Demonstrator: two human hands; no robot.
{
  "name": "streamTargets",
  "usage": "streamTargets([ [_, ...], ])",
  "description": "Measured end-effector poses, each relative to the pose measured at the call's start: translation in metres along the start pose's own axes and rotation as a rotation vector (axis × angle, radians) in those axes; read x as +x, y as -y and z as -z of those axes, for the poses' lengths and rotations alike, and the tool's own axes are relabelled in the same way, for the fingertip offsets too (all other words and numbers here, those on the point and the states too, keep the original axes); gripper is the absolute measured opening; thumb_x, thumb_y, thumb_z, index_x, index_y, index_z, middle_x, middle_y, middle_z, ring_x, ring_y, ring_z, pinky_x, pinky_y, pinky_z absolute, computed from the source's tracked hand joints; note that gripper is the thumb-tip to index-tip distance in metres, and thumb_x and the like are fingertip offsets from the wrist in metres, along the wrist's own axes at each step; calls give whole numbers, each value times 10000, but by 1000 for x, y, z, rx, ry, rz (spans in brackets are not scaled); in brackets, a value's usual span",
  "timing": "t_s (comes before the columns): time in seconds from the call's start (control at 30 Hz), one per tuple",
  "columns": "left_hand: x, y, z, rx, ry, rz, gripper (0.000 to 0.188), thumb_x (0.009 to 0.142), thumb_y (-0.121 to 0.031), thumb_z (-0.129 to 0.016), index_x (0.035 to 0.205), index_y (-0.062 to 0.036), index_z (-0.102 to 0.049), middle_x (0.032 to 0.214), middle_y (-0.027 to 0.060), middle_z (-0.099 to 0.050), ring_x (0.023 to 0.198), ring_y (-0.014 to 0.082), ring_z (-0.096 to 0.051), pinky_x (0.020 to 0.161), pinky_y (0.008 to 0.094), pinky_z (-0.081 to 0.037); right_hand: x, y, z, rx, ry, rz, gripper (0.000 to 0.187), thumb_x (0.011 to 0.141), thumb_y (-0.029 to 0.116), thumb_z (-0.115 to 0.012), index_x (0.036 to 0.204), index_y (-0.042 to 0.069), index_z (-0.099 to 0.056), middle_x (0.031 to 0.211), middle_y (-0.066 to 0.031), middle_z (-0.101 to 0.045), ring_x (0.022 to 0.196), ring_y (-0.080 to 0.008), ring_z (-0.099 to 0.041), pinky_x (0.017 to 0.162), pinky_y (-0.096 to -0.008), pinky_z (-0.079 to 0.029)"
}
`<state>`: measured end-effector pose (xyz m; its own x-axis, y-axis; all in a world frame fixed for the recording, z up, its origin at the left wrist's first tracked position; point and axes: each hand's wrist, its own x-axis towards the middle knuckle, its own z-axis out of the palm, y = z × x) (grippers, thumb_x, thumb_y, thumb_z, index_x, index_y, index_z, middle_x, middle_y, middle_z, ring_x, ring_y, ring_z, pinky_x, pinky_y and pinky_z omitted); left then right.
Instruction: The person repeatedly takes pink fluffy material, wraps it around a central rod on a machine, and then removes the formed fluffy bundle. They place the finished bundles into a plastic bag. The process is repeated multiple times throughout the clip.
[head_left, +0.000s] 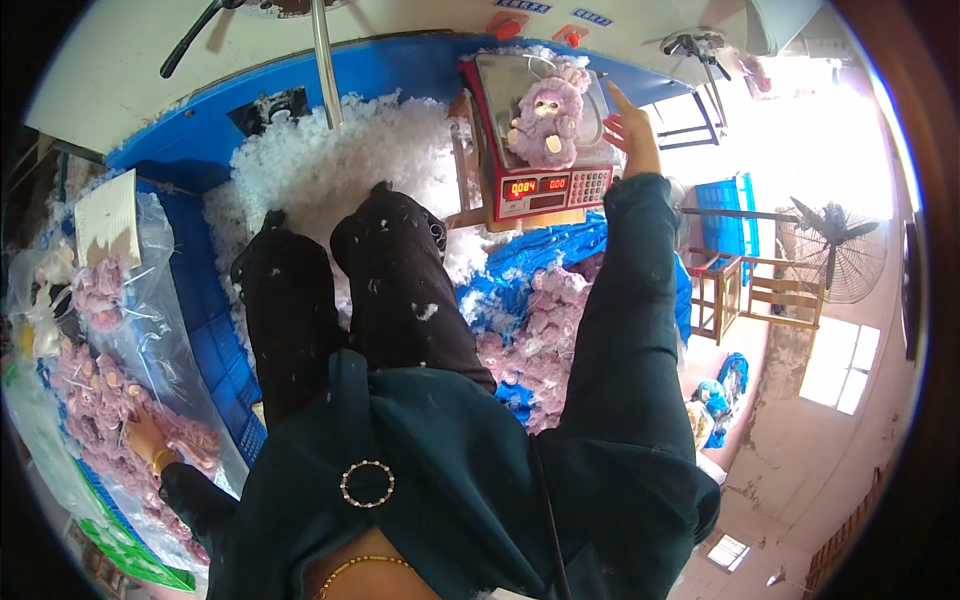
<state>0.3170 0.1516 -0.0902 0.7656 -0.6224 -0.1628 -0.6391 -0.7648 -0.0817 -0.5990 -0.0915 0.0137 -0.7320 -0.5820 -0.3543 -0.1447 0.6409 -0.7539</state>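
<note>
A fluffy lilac plush toy (548, 118) lies face up on the steel pan of a red-framed digital scale (556, 190). My right hand (634, 132) is just beside the scale's right edge, fingers stretched apart, with nothing in it. At the far left, my left hand (147, 440) reaches into a heap of pinkish plush pieces (95, 385) on clear plastic sheeting (165, 300). Its fingertips are sunk among the pieces, so whether they grip one is hidden.
White stuffing fluff (350, 150) fills the blue-walled bin before my legs. More pink plush toys (545, 335) lie on blue sheeting below the scale. A metal rod (325, 65) comes down over the fluff. A wooden stool (715, 295) and a fan (832, 240) stand at the right.
</note>
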Motion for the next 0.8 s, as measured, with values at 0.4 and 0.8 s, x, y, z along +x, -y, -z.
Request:
streamTargets([
  [0.4, -17, -12, -28, -287, -283, -327, 465, 783, -324, -677, 1001, 81, -613, 948, 225, -654, 883, 350, -631, 792, 390, -483, -156, -31, -66, -589, 324, 835, 663, 617, 356, -748, 1132, -20, -568, 1128, -247, -581, 1069, -375, -555, 919, -398, -439],
  [0.8, -103, -172, 58, -1542, 551, -224, 325, 907, -137, -575, 1204, -5, -576, 1149, 80, -613, 1003, 169, -609, 856, 279, -485, -205, -49, -23, -512, 408, 712, 392, 722, 74, -711, 1101, 38, -620, 1077, -146, -616, 1000, -274, -602, 847, -337, -477],
])
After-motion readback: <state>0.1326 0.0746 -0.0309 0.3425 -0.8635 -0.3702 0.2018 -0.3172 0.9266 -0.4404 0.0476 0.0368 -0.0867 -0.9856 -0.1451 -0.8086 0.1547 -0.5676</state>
